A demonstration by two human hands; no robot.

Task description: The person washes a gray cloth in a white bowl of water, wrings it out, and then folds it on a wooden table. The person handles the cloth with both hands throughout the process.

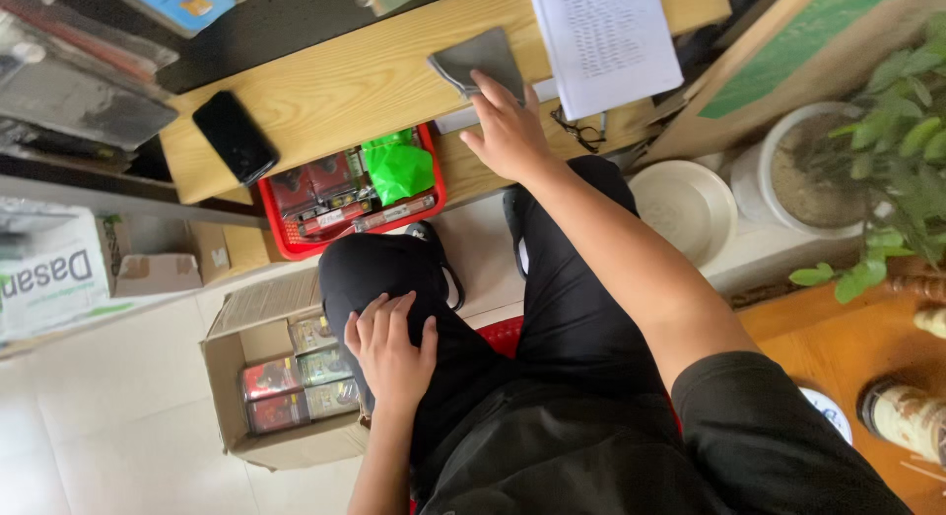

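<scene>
**Right hand on the grey cloth, left hand on your knee**

Your right hand reaches out to the wooden bench, with its fingers stretched forward and lying flat, close together, on the near edge of a grey cloth. The cloth sits on the bench top at about 12 o'clock from that hand — partly folded, one corner turned up. Just beside it, at 2 o'clock from the hand, lies a printed white sheet; it overhangs the bench edge.

Your left hand rests palm-down on your left knee, fingers slightly spread over the black trouser cloth and holding nothing.

A black phone lies face-down on the bench well to the hand's 9 o'clock. Under the bench edge, between phone and right hand, a red tray holds small packaged goods and a bright green bag.

On the floor at 9 o'clock from your left hand stands an open cardboard box with small clear-packed items inside. At 3 o'clock from your right hand a white bowl sits beside a white plant pot — green leaves hang over it.
</scene>
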